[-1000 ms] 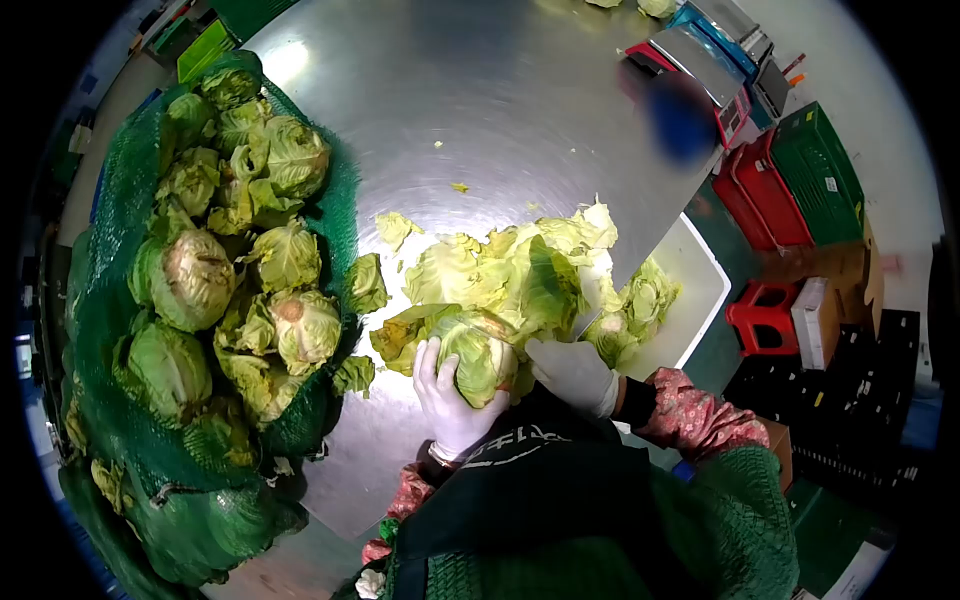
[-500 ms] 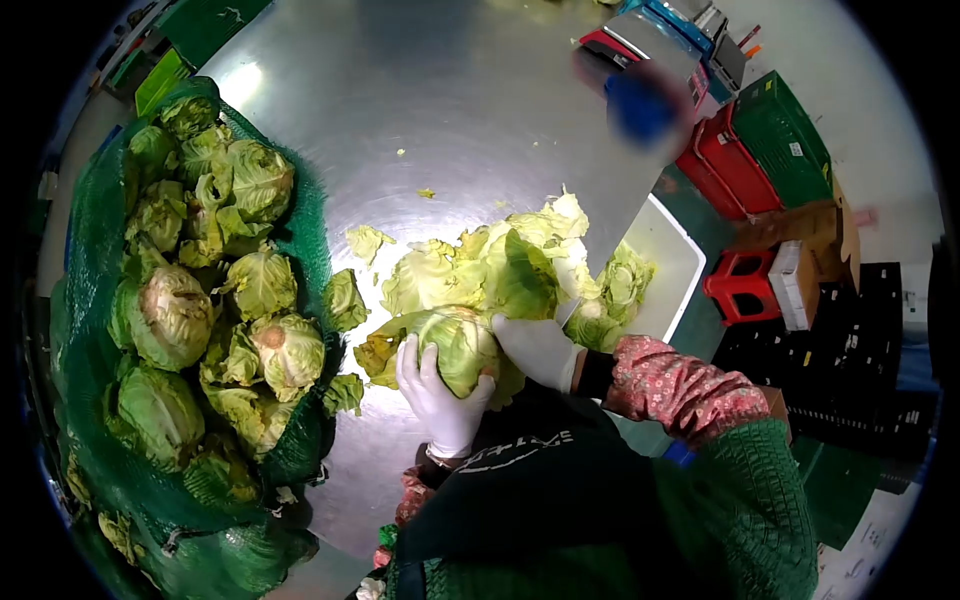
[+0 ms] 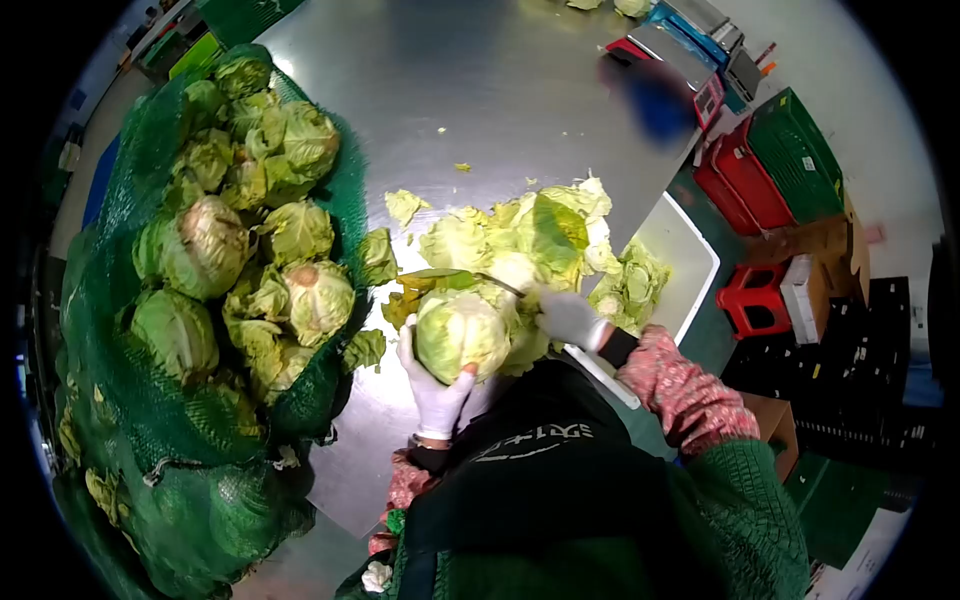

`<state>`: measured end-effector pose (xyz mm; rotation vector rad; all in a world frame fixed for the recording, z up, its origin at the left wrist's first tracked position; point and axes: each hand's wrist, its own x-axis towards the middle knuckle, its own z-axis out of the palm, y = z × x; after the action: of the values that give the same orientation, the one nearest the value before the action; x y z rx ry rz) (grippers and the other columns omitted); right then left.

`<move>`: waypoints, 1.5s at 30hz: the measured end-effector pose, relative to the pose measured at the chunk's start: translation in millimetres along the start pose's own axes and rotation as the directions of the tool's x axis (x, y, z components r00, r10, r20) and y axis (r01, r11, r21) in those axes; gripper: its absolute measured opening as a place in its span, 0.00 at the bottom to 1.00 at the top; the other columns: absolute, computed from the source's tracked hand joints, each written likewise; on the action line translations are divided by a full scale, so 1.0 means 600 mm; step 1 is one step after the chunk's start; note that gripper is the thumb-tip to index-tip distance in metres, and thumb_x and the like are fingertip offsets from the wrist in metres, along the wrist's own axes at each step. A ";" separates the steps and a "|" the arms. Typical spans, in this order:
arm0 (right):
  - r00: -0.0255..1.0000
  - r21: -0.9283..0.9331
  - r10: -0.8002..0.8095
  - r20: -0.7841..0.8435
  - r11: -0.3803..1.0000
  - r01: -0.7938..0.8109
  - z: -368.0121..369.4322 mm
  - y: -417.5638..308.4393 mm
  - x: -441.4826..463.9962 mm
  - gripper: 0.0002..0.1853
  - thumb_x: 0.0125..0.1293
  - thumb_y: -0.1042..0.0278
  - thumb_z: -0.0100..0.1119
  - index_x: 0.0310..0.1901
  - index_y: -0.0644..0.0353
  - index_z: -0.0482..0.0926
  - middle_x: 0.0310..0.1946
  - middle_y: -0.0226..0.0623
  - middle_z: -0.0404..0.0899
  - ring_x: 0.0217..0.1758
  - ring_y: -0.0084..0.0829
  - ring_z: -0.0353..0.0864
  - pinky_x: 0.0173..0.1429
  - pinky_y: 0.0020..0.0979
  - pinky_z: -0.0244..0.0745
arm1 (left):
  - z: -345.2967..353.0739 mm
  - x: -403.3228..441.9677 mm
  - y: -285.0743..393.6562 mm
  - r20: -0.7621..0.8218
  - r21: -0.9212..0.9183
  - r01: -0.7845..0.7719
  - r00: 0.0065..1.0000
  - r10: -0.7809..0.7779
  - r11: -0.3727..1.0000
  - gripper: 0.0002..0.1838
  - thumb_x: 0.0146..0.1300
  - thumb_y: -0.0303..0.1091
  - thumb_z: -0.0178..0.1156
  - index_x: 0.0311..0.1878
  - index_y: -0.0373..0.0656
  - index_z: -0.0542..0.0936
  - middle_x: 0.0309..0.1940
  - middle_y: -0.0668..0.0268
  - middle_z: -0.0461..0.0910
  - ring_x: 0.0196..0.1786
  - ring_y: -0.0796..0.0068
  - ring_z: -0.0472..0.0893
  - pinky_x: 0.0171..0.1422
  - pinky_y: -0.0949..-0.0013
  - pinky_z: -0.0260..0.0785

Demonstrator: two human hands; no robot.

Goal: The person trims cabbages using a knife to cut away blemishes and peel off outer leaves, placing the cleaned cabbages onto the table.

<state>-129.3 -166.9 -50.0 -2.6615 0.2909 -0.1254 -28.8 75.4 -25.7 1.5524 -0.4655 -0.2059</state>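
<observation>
In my gloved left hand [image 3: 432,395] rests a pale green cabbage [image 3: 462,335], the fingers cupped round its left side and underside. Just right of it, my gloved right hand [image 3: 572,320] is closed on what looks like a knife [image 3: 508,287]; its thin dark blade points left over the cabbage's upper edge, and the handle is hidden in the fist. Loose cabbage leaves [image 3: 460,238] lie heaped on the metal table [image 3: 400,120] beyond both hands. A yellow-brown leaf [image 3: 408,300] lies behind the held cabbage.
On the left, a green mesh sack [image 3: 110,330] lies open with several cabbages [image 3: 205,245] in it. A white bin [image 3: 695,265] at the table's right edge holds cabbage. Farther right stand a red stool [image 3: 752,300], crates [image 3: 795,160] and a scale [image 3: 670,50].
The held cabbage has turned, showing a paler side. My right hand has moved off it to the right, and the dark blade now shows. The whole view has shifted slightly.
</observation>
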 end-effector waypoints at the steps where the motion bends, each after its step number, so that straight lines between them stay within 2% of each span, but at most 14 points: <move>1: 1.000 0.003 -0.014 0.006 1.000 0.014 -0.022 -0.008 0.006 0.12 0.63 0.71 0.54 0.48 0.58 0.74 0.23 0.43 0.79 0.21 0.40 0.81 0.25 0.37 0.76 | -0.033 -0.007 -0.004 0.031 0.086 0.038 0.999 -0.041 0.996 0.57 0.47 0.41 0.77 0.76 0.34 0.53 0.71 0.50 0.60 0.72 0.52 0.61 0.78 0.54 0.51; 3: 0.730 0.334 0.484 0.483 0.668 -0.664 -0.094 -0.056 0.020 0.09 0.69 0.65 0.54 0.45 0.60 0.75 0.20 0.40 0.78 0.16 0.31 0.79 0.20 0.30 0.72 | -0.085 -0.015 -0.015 0.126 0.151 0.051 0.990 -0.070 0.987 0.56 0.48 0.39 0.76 0.76 0.36 0.53 0.71 0.50 0.61 0.72 0.52 0.61 0.78 0.54 0.52; 9: 0.805 0.587 0.468 0.365 0.555 -0.589 -0.126 -0.204 0.040 0.12 0.72 0.60 0.57 0.46 0.61 0.77 0.21 0.36 0.79 0.18 0.27 0.80 0.24 0.29 0.72 | -0.148 -0.031 0.047 0.278 0.066 0.321 0.904 -0.326 0.945 0.54 0.52 0.35 0.75 0.76 0.41 0.51 0.71 0.52 0.58 0.74 0.55 0.59 0.79 0.54 0.53; 11: 0.964 0.652 0.248 -0.096 0.747 -0.127 0.015 -0.179 0.027 0.15 0.72 0.56 0.58 0.46 0.61 0.78 0.18 0.27 0.72 0.13 0.21 0.70 0.21 0.24 0.65 | -0.132 -0.036 0.063 0.298 -0.098 0.437 0.870 -0.393 0.894 0.53 0.52 0.35 0.75 0.76 0.42 0.50 0.71 0.53 0.57 0.74 0.56 0.60 0.78 0.54 0.53; 13: 0.926 0.743 0.311 0.213 0.563 -0.360 0.005 -0.191 0.029 0.19 0.71 0.57 0.60 0.56 0.61 0.75 0.20 0.27 0.73 0.15 0.20 0.70 0.23 0.24 0.65 | -0.105 -0.036 0.065 0.278 -0.069 0.321 0.915 -0.291 0.945 0.49 0.55 0.34 0.73 0.72 0.43 0.50 0.70 0.54 0.55 0.73 0.60 0.60 0.79 0.56 0.51; 15: 0.917 0.724 0.326 0.231 0.573 -0.385 -0.031 -0.182 0.031 0.21 0.71 0.54 0.60 0.57 0.60 0.73 0.30 0.42 0.82 0.30 0.34 0.82 0.39 0.35 0.75 | -0.067 -0.031 0.072 0.218 -0.327 0.444 0.895 -0.390 0.834 0.40 0.57 0.33 0.71 0.67 0.43 0.56 0.69 0.53 0.58 0.71 0.60 0.62 0.78 0.58 0.51; 18: 0.939 0.689 0.341 0.033 0.673 -0.269 -0.071 -0.173 0.034 0.19 0.70 0.58 0.61 0.55 0.60 0.74 0.29 0.41 0.82 0.29 0.32 0.81 0.35 0.33 0.75 | 0.004 0.022 0.069 -0.115 -0.223 0.157 0.976 -0.185 0.962 0.27 0.60 0.30 0.68 0.56 0.44 0.62 0.63 0.52 0.68 0.68 0.59 0.66 0.74 0.60 0.55; 20: 0.847 0.665 0.479 -0.232 0.713 -0.222 -0.054 -0.124 0.052 0.15 0.69 0.61 0.62 0.50 0.61 0.77 0.27 0.41 0.81 0.28 0.36 0.83 0.32 0.32 0.75 | 0.035 0.075 0.029 -0.013 -0.100 0.089 0.996 -0.091 0.991 0.25 0.59 0.29 0.67 0.55 0.43 0.64 0.63 0.51 0.69 0.67 0.60 0.67 0.74 0.60 0.56; 22: 0.879 0.411 0.404 -0.253 0.868 -0.280 -0.009 -0.016 0.053 0.09 0.70 0.63 0.60 0.43 0.60 0.77 0.23 0.41 0.78 0.23 0.37 0.80 0.28 0.33 0.72 | 0.052 0.098 0.016 0.052 -0.053 0.042 0.998 -0.039 0.998 0.20 0.58 0.27 0.66 0.50 0.41 0.69 0.64 0.51 0.72 0.68 0.60 0.69 0.75 0.60 0.56; 24: 0.829 0.562 0.558 -0.037 0.697 -0.444 -0.024 0.021 0.054 0.09 0.71 0.63 0.59 0.37 0.59 0.76 0.21 0.38 0.77 0.19 0.35 0.77 0.26 0.33 0.70 | 0.034 0.116 0.018 0.080 0.150 0.030 0.996 -0.043 0.988 0.27 0.60 0.29 0.66 0.62 0.42 0.71 0.74 0.51 0.61 0.76 0.55 0.61 0.77 0.58 0.55; 26: 0.932 0.208 0.165 -0.322 0.973 -0.101 -0.073 0.009 0.044 0.14 0.72 0.58 0.57 0.53 0.56 0.80 0.25 0.36 0.81 0.20 0.32 0.78 0.23 0.32 0.70 | 0.019 0.116 0.017 0.085 0.341 0.027 0.995 -0.060 0.940 0.34 0.62 0.33 0.66 0.72 0.48 0.68 0.78 0.52 0.52 0.80 0.54 0.54 0.79 0.58 0.54; 30: 0.915 -0.221 -0.272 -0.299 0.952 0.211 -0.134 -0.079 0.072 0.27 0.68 0.45 0.60 0.60 0.54 0.78 0.14 0.27 0.73 0.14 0.23 0.74 0.19 0.29 0.66 | 0.065 0.095 0.041 0.063 0.331 0.063 0.994 -0.088 0.942 0.43 0.61 0.39 0.68 0.77 0.44 0.59 0.73 0.46 0.60 0.75 0.50 0.60 0.78 0.57 0.54; 38: 0.965 -0.483 -0.241 -0.106 0.860 0.161 -0.126 -0.108 0.106 0.27 0.70 0.44 0.54 0.61 0.54 0.78 0.12 0.27 0.71 0.11 0.27 0.71 0.18 0.30 0.66 | 0.082 0.100 0.033 0.008 0.417 0.049 0.998 -0.058 0.908 0.50 0.59 0.43 0.69 0.77 0.35 0.52 0.64 0.42 0.67 0.66 0.43 0.68 0.71 0.53 0.61; 45: 0.980 -0.140 0.193 -0.049 0.970 -0.198 -0.086 0.009 0.159 0.27 0.75 0.42 0.42 0.52 0.58 0.79 0.24 0.47 0.83 0.28 0.48 0.84 0.34 0.48 0.79 | 0.092 0.082 0.045 0.010 0.492 -0.033 0.999 0.032 0.870 0.44 0.57 0.44 0.70 0.75 0.42 0.64 0.69 0.41 0.60 0.68 0.40 0.65 0.72 0.51 0.59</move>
<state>-44.3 -215.3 -2.3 -2.7570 0.5922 -0.0916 -11.7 5.7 6.2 2.0442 -0.5747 -0.0609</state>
